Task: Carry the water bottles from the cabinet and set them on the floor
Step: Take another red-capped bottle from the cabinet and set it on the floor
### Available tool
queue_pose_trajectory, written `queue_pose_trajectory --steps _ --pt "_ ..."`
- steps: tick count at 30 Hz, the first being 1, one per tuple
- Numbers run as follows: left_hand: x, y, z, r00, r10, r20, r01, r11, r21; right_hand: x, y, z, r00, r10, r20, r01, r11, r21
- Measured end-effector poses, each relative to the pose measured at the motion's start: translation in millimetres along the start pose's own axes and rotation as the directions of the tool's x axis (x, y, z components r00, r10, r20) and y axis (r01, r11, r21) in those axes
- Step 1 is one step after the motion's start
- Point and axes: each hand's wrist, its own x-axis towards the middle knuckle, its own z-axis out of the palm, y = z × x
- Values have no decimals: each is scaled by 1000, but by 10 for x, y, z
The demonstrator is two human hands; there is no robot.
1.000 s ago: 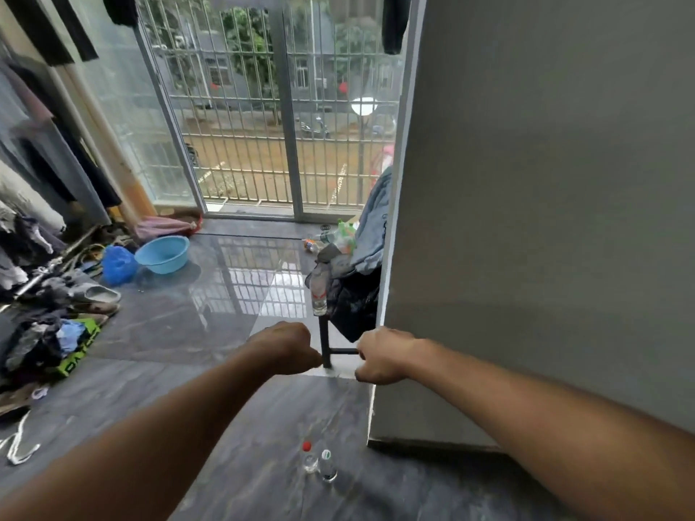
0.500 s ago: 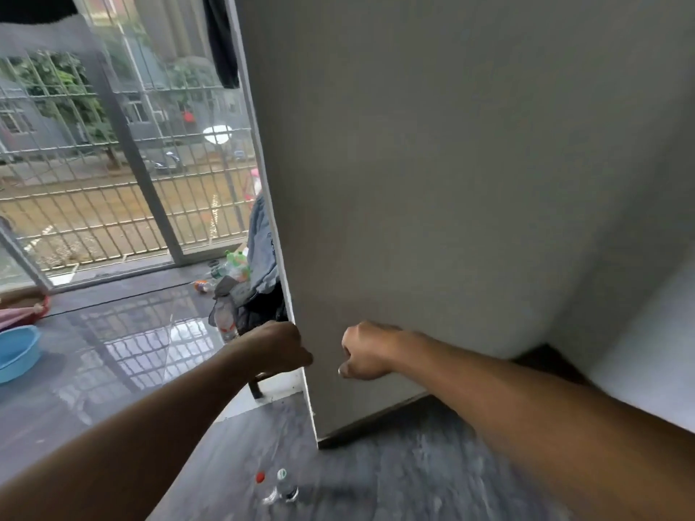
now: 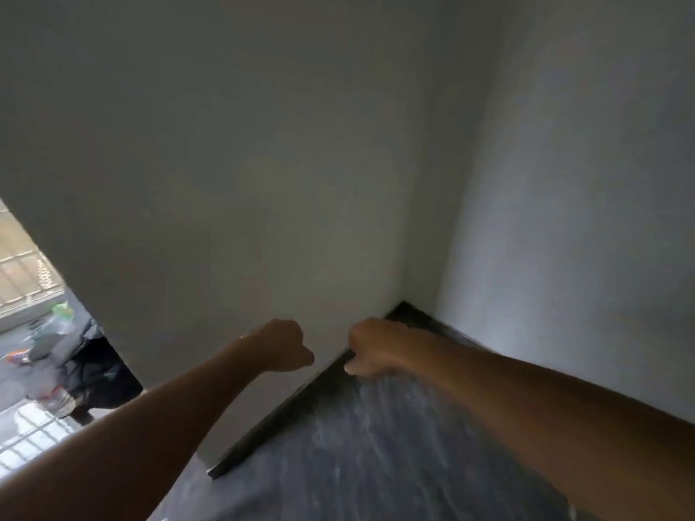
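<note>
My left hand [image 3: 280, 345] and my right hand [image 3: 372, 347] are held out side by side in loose fists, and neither holds anything. They hover in front of a plain grey wall [image 3: 225, 163], near its dark base strip. No cabinet shows in the head view. The water bottles on the dark floor [image 3: 357, 453] are out of frame. One clear plastic bottle [image 3: 56, 398] stands at the far left by a dark heap of cloth.
A second wall [image 3: 583, 220] meets the grey one in a corner [image 3: 406, 306] just beyond my right hand. At the far left are a pile of dark clothes [image 3: 90, 366], a green-topped bottle [image 3: 62, 314] and part of a barred window [image 3: 22, 276].
The view has swung right, from the window and open floor to the wall corner. The two bottles on the floor have slid out of frame. Both fists stay closed and empty.
</note>
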Motion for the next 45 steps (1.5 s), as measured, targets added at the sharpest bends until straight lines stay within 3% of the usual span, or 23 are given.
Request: queue_pose_trajectory --steps 8,18,26,32,42,45 --pt "404 2041 -57 969 243 49 -242 970 -28 -1129 1542 210 961 269 -57 -266 962 62" --pt "734 4429 -64 821 563 94 -570 809 143 -2650 2999 478 713 700 -42 -671 699 247" --pt "435 6032 267 626 764 156 -777 594 209 -3976 3576 977 531 847 7 -772 480 417" --pt "-129 7109 620 487 836 253 -868 432 244 -5004 3806 1384 415 905 95 -824 329 461" --pt "-1272 8678 1390 329 876 353 -943 285 173 -6747 4122 2058 309 937 160 -842 191 505" --pt "-1563 9065 1596 299 871 391 -954 260 150 -7151 4201 2275 242 951 191 -842 108 529"
